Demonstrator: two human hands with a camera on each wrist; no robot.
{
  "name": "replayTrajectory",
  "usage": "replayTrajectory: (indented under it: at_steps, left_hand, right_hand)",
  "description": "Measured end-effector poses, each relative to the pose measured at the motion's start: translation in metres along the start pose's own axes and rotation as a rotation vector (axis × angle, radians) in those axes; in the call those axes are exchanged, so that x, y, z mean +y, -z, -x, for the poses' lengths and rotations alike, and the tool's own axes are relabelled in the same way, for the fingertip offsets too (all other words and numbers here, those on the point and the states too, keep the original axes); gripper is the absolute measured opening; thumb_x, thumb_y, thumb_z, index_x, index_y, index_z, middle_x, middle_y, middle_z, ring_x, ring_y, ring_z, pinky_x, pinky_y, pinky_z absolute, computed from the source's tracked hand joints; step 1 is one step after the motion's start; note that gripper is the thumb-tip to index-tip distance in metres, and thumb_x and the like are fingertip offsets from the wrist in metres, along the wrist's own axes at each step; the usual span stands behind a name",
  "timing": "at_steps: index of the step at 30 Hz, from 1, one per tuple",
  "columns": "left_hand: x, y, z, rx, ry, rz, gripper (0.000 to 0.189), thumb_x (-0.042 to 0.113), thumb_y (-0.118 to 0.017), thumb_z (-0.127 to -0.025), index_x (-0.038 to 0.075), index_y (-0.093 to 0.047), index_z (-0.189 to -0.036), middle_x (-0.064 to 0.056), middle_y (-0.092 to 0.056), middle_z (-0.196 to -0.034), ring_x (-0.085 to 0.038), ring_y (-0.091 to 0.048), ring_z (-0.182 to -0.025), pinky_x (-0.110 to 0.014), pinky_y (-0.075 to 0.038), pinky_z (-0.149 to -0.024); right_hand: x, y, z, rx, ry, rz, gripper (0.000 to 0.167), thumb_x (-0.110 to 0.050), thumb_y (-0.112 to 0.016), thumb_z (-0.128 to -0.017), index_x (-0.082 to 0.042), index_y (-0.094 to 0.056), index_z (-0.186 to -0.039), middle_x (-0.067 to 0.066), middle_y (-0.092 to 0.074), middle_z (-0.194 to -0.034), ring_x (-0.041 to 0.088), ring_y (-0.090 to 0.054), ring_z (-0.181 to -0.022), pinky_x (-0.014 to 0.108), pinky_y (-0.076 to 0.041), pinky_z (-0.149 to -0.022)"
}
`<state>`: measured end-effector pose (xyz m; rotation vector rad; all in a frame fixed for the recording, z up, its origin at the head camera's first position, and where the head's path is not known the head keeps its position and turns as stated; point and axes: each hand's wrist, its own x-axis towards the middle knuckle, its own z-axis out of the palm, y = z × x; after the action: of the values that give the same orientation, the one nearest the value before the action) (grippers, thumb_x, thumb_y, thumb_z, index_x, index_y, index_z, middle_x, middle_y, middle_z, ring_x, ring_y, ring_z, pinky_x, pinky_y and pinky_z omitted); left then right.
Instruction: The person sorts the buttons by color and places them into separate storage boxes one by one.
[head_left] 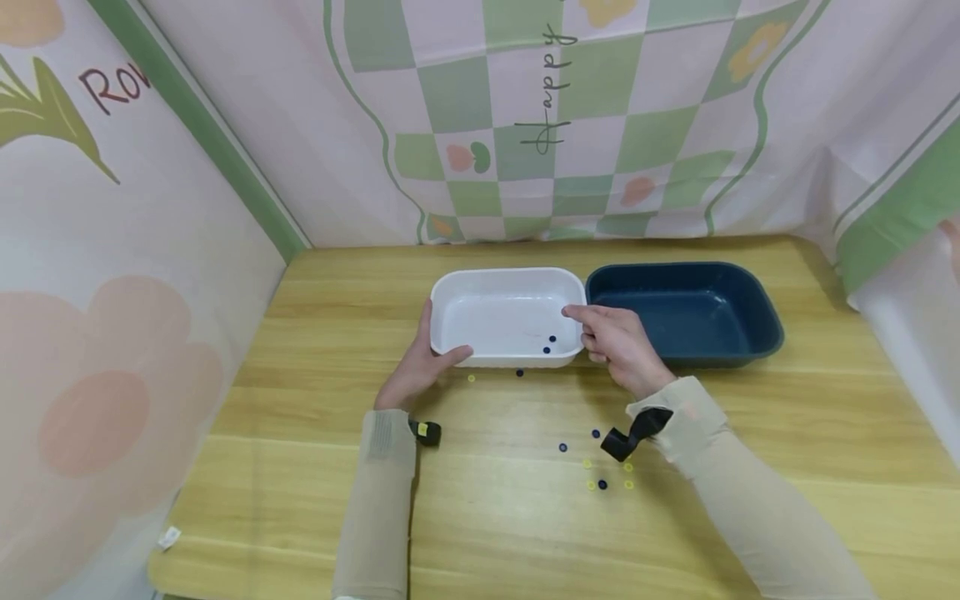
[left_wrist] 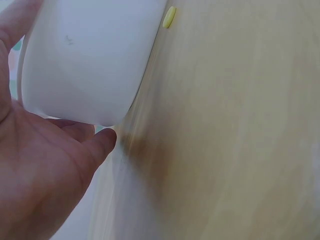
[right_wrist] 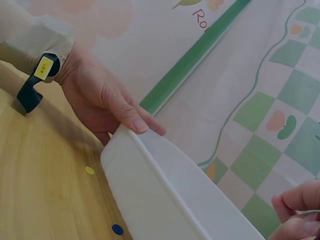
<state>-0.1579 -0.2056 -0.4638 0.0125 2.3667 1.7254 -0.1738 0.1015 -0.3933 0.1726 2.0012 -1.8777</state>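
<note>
A white tub (head_left: 487,312) stands toward the back of the table with two dark blue buttons (head_left: 552,338) inside, near its right end. My left hand (head_left: 417,367) grips its left end, thumb over the near rim and fingers round the outer side. In the left wrist view, that hand (left_wrist: 50,160) is against the tub's wall (left_wrist: 85,60). My right hand (head_left: 617,343) hovers at the tub's right end, one finger stretched over the inside and the others curled. In the right wrist view, its fingertips (right_wrist: 287,207) are bunched; I cannot tell whether they pinch anything.
A dark teal tub (head_left: 686,317) adjoins the white one on the right. A blue button (head_left: 520,372) and a yellow button (head_left: 471,377) lie just in front of the white tub. Several blue and yellow buttons (head_left: 602,484) are scattered nearer me. Printed curtains (head_left: 525,200) hang behind.
</note>
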Motion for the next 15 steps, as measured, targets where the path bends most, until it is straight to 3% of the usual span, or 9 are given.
replayTrajectory:
  at_steps: [2,4,9,12,15]
  left_hand:
    - [0.000,0.000,0.000,-0.004,-0.016,-0.005,0.112,0.043,-0.075,-0.083,0.043,0.014,-0.152,-0.008,-0.007,-0.162,-0.031,-0.030,-0.139,-0.049,-0.023,-0.113]
    - [0.000,0.000,0.000,-0.009,-0.031,-0.008,0.112,0.044,-0.075,-0.083,0.043,0.014,-0.151,-0.008,-0.009,-0.162,-0.031,-0.031,-0.138,-0.050,-0.023,-0.113]
    - [-0.001,0.000,0.000,-0.009,-0.044,-0.002,0.113,0.044,-0.076,-0.083,0.042,0.013,-0.152,-0.006,-0.011,-0.162,-0.030,-0.032,-0.138,-0.048,-0.023,-0.114]
    - [0.000,0.000,-0.001,-0.008,-0.052,0.007,0.114,0.043,-0.076,-0.082,0.041,0.013,-0.152,-0.006,-0.010,-0.162,-0.030,-0.032,-0.138,-0.047,-0.023,-0.114]
    - [0.000,0.000,0.000,-0.005,-0.044,0.001,0.115,0.044,-0.077,-0.081,0.041,0.013,-0.152,-0.007,-0.010,-0.162,-0.030,-0.032,-0.138,-0.048,-0.023,-0.113]
  right_hand:
    - [0.001,-0.001,0.003,0.018,0.018,0.065,0.050,-0.039,-0.059,-0.097,-0.001,-0.059,-0.129,-0.003,-0.035,-0.059,0.011,-0.033,-0.050,0.023,-0.029,-0.048]
    - [0.000,-0.003,0.009,0.015,0.093,0.228,0.045,-0.039,-0.059,-0.097,-0.003,-0.065,-0.122,-0.003,-0.044,-0.063,0.013,-0.039,-0.054,0.025,-0.034,-0.051]
    - [0.002,-0.019,0.038,-0.113,0.386,0.895,0.017,-0.026,-0.065,-0.094,-0.014,-0.077,-0.093,-0.005,-0.064,-0.077,0.013,-0.049,-0.061,0.030,-0.041,-0.053]
    - [0.011,-0.030,0.056,-0.235,0.482,1.202,0.018,-0.017,-0.070,-0.088,-0.018,-0.070,-0.070,-0.008,-0.060,-0.066,0.010,-0.047,-0.056,0.028,-0.040,-0.050]
    - [0.025,-0.040,0.068,-0.298,0.528,1.415,0.028,-0.010,-0.070,-0.085,-0.016,-0.058,-0.060,-0.004,-0.052,-0.059,0.012,-0.044,-0.053,0.030,-0.040,-0.046]
